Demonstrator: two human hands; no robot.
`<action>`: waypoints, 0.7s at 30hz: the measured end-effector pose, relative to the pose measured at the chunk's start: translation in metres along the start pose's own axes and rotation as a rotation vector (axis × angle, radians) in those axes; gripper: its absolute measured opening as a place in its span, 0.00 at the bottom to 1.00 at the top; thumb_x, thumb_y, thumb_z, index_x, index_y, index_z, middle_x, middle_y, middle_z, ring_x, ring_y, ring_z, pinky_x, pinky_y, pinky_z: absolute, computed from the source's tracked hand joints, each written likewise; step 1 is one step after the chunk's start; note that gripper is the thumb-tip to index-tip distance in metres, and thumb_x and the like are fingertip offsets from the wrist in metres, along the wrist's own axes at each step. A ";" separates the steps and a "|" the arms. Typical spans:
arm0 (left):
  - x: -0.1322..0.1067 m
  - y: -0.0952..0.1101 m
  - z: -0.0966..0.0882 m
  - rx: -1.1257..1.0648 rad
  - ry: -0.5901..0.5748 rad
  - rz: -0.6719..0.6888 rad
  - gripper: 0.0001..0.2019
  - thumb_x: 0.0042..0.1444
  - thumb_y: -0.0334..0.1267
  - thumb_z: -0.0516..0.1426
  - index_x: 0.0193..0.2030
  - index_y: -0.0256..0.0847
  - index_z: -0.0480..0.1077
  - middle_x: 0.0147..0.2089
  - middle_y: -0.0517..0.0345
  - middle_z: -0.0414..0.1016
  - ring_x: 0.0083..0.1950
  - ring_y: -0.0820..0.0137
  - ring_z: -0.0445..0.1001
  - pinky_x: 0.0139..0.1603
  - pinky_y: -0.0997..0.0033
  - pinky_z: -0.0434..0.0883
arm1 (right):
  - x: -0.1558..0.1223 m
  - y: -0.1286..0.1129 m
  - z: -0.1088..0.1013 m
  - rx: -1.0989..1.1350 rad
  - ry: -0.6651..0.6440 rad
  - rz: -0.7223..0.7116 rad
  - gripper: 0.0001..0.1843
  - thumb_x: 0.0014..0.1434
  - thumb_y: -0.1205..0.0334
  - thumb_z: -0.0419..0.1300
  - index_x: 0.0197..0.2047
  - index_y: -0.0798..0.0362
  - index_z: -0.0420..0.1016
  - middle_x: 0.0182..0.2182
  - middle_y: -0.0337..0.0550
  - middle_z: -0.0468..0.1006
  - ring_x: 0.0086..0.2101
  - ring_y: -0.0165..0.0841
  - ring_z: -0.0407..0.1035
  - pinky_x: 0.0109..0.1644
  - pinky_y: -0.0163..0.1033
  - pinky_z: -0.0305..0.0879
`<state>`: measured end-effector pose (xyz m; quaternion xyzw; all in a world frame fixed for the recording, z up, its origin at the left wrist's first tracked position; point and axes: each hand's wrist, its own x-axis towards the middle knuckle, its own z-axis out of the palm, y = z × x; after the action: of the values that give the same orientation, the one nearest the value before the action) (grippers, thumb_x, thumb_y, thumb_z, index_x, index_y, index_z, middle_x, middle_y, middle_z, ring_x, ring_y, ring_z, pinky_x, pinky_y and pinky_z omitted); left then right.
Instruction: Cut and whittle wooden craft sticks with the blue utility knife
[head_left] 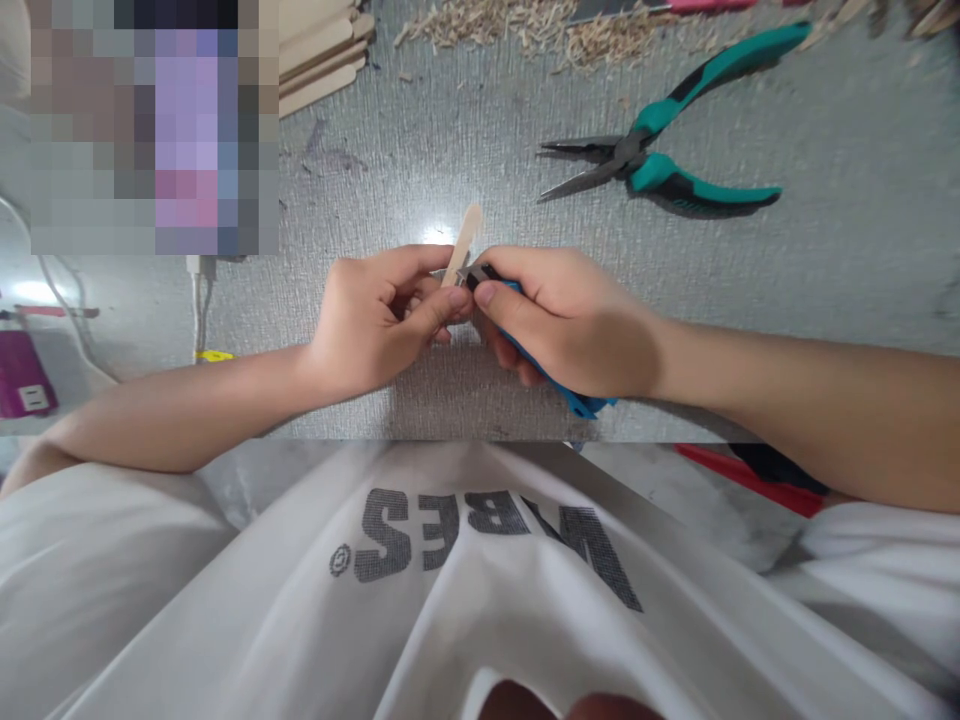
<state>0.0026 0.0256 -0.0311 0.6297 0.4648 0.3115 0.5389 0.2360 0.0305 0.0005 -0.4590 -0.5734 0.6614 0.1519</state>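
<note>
The left hand's fingers pinch a wooden craft stick, its rounded far end whole beyond the fingertips, while the right hand's fingers clasp a blue-handled hand tool against it; whether any cut is made there is hard to tell, as the fingers hide that part. Wood shavings farther beyond the fingers suggest earlier cutting, and stacked craft sticks beyond the left fingers look uncut.

left hand pinching a pale wooden stick, right hand wrapped round a blue-handled tool with its tip right at the stick, teal-handled pliers lying open on the grey tabletop, messy wood shavings up top, more flat sticks piled upper left
</note>
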 end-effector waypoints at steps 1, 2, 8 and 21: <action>0.000 0.001 0.000 0.017 0.002 0.006 0.17 0.75 0.50 0.69 0.61 0.42 0.87 0.36 0.59 0.89 0.29 0.72 0.84 0.29 0.71 0.82 | 0.000 0.000 0.000 -0.004 0.003 0.002 0.16 0.83 0.63 0.54 0.39 0.45 0.67 0.22 0.31 0.75 0.17 0.28 0.68 0.23 0.38 0.62; -0.001 0.002 0.000 0.042 0.007 0.009 0.16 0.76 0.49 0.69 0.60 0.42 0.87 0.35 0.60 0.89 0.29 0.71 0.84 0.30 0.71 0.82 | 0.000 0.000 0.000 -0.006 0.005 0.003 0.16 0.83 0.63 0.55 0.38 0.45 0.67 0.22 0.31 0.75 0.17 0.28 0.68 0.23 0.37 0.62; -0.002 0.002 0.001 0.110 0.020 0.015 0.16 0.74 0.51 0.69 0.59 0.44 0.87 0.32 0.61 0.85 0.29 0.71 0.82 0.30 0.71 0.79 | 0.001 0.002 0.000 -0.004 0.008 0.003 0.16 0.83 0.63 0.56 0.39 0.45 0.68 0.22 0.30 0.75 0.17 0.27 0.68 0.21 0.36 0.61; -0.007 -0.012 -0.003 0.032 -0.059 0.029 0.42 0.72 0.45 0.65 0.90 0.55 0.57 0.36 0.70 0.87 0.29 0.71 0.82 0.32 0.67 0.81 | -0.003 0.002 0.007 0.096 0.091 0.006 0.07 0.84 0.56 0.58 0.58 0.44 0.77 0.26 0.32 0.73 0.23 0.31 0.69 0.25 0.36 0.66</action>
<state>-0.0056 0.0200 -0.0408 0.6537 0.4444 0.2930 0.5379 0.2330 0.0239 -0.0008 -0.4824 -0.5321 0.6670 0.1980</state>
